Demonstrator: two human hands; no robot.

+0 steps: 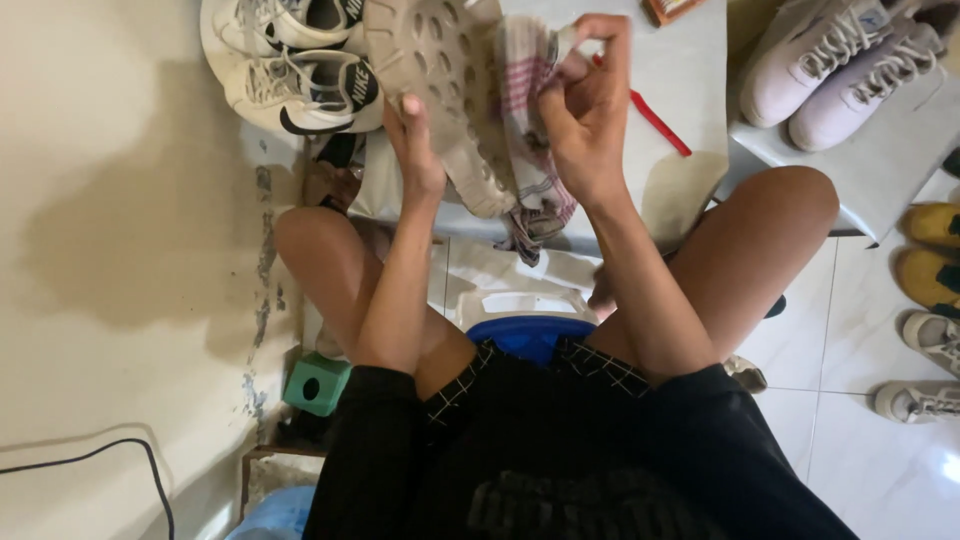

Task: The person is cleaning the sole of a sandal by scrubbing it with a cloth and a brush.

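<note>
My left hand grips a beige shoe held sole-up, its thick tread with oval holes facing me. Pressed against the sole's right side is a white cloth with pink and grey stripes, which my right hand clutches. The cloth's loose end hangs down below the shoe. Both hands are raised over a low white table, above my bare knees.
A red stick-like tool lies on the table. A pair of white sneakers sits at the upper left, and a pale pink pair on a surface at the upper right. More shoes line the tiled floor on the right. A green box stands by the wall.
</note>
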